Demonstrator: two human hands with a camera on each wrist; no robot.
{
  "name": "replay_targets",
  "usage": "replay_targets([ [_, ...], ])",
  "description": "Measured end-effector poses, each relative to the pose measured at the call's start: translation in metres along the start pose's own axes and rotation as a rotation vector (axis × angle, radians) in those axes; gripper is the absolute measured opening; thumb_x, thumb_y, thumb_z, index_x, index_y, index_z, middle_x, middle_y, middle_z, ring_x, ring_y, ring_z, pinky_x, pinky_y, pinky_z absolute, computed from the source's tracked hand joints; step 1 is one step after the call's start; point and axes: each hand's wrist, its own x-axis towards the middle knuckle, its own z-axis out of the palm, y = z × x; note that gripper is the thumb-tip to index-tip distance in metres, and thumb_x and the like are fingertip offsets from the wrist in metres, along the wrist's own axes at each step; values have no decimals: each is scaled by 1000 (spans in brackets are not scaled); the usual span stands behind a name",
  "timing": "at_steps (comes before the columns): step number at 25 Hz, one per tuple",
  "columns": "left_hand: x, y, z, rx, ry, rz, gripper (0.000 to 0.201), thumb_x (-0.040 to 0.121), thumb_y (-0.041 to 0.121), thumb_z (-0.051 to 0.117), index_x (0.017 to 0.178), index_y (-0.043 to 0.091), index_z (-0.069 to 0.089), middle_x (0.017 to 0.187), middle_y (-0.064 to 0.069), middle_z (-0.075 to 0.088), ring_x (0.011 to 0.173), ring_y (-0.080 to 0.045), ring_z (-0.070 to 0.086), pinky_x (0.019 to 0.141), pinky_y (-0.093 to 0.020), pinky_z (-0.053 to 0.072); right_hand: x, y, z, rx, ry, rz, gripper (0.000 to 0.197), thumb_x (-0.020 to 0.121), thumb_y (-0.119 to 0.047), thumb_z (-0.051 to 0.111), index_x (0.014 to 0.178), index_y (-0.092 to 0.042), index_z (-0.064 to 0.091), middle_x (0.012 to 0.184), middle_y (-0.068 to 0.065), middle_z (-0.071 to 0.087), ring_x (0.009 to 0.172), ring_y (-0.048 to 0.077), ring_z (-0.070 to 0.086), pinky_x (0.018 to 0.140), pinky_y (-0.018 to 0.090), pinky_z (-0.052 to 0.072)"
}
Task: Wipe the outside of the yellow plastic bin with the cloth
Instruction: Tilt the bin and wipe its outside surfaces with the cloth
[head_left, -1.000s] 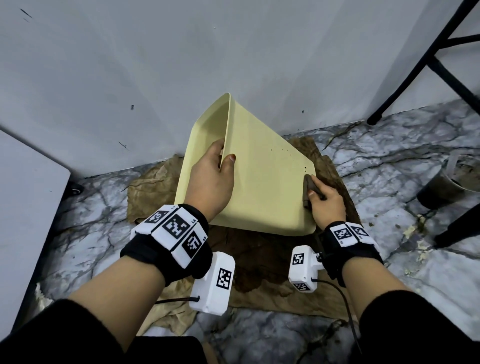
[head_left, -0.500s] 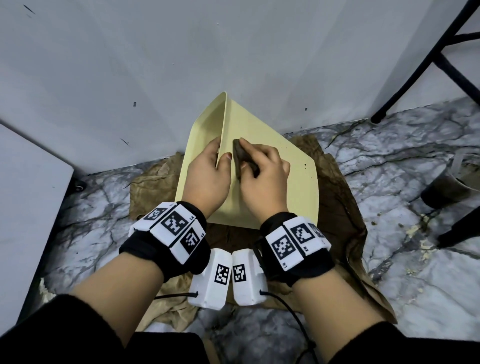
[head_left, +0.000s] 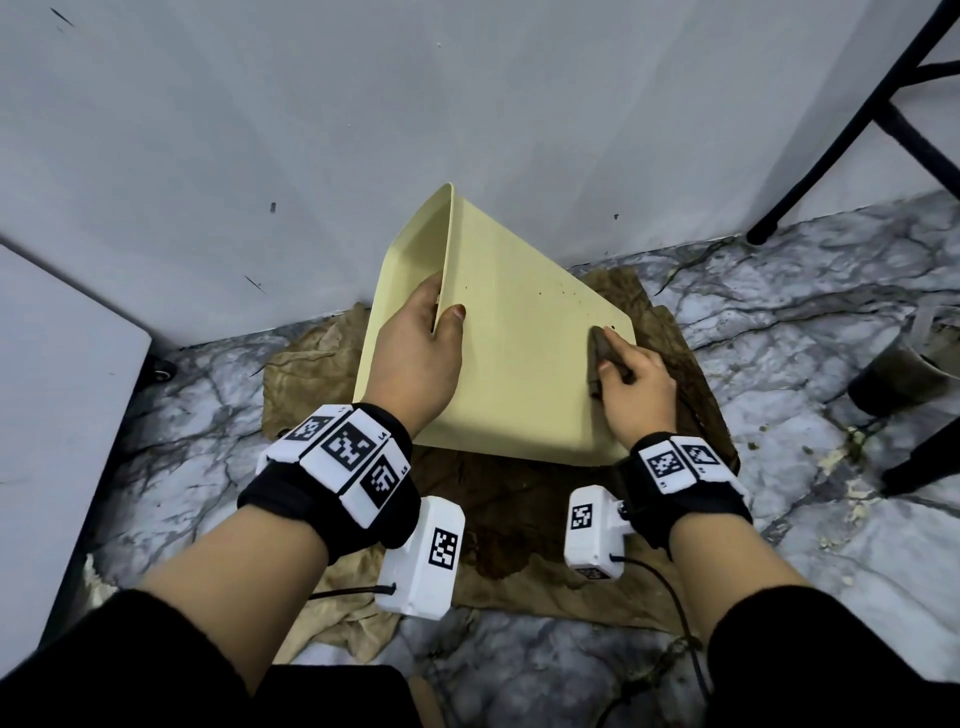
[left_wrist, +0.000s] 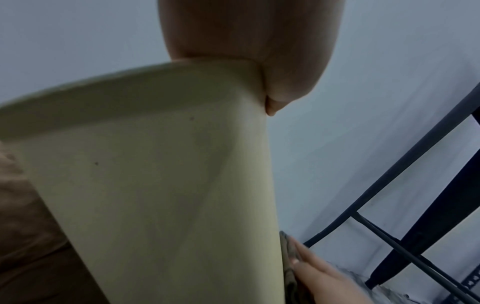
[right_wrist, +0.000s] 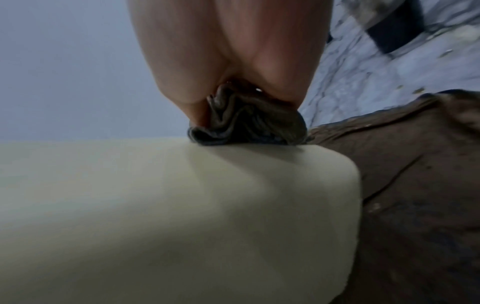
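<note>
The pale yellow plastic bin (head_left: 519, 358) lies tilted on its side on a brown sheet, its open mouth facing left toward the wall. My left hand (head_left: 418, 353) grips its rim, thumb on the outer wall and fingers inside. My right hand (head_left: 631, 387) holds a dark, bunched cloth (head_left: 600, 358) and presses it against the bin's outer wall near the base-end corner. In the right wrist view the cloth (right_wrist: 249, 123) sits squeezed under my fingers on the bin (right_wrist: 155, 216). The left wrist view shows the bin wall (left_wrist: 155, 185) and the cloth (left_wrist: 288, 257) beyond it.
A stained brown paper sheet (head_left: 519, 525) covers the marble floor (head_left: 831, 332) under the bin. The grey wall (head_left: 415, 104) stands right behind. Black metal legs (head_left: 841, 135) rise at the right, and a dark pot (head_left: 904, 374) sits by the right edge. A white panel (head_left: 57, 415) is at the left.
My right hand swept the cloth from the bin's right side across to the rim beside my left thumb, then back to the right near the base corner. The left hand kept its grip.
</note>
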Motion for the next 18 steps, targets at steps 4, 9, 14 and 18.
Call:
replay_targets([
  [4, -2, 6, 1, 25, -22, -25, 44, 95, 18, 36, 138, 28, 34, 113, 15, 56, 100, -6, 54, 63, 3, 36, 7, 17, -6, -13, -14, 90, 38, 88, -16, 49, 123, -32, 53, 134, 8, 47, 121, 34, 42, 110, 41, 31],
  [9, 1, 8, -4, 17, -77, -40, 47, 94, 14, 34, 138, 29, 31, 119, 9, 57, 106, -13, 56, 80, -18, 43, 3, 13, -7, 13, 0, 90, 38, 89, -14, 48, 124, -29, 53, 134, 6, 46, 122, 34, 38, 106, 30, 25],
  [14, 8, 8, -6, -80, 2, -74, 45, 85, 6, 39, 124, 29, 42, 110, 4, 64, 98, -21, 63, 89, -41, 51, -1, -1, -2, -6, 2, 43, 39, 87, -10, 48, 122, -25, 55, 130, 7, 49, 120, 34, 39, 102, 25, 25],
  [18, 10, 7, -2, -140, 54, -121, 31, 89, 18, 46, 119, 22, 46, 105, -4, 66, 91, -24, 63, 86, -45, 52, -13, -28, 10, 52, -13, -68, 39, 86, -8, 47, 118, -27, 58, 123, 3, 54, 116, 28, 40, 94, 15, 25],
])
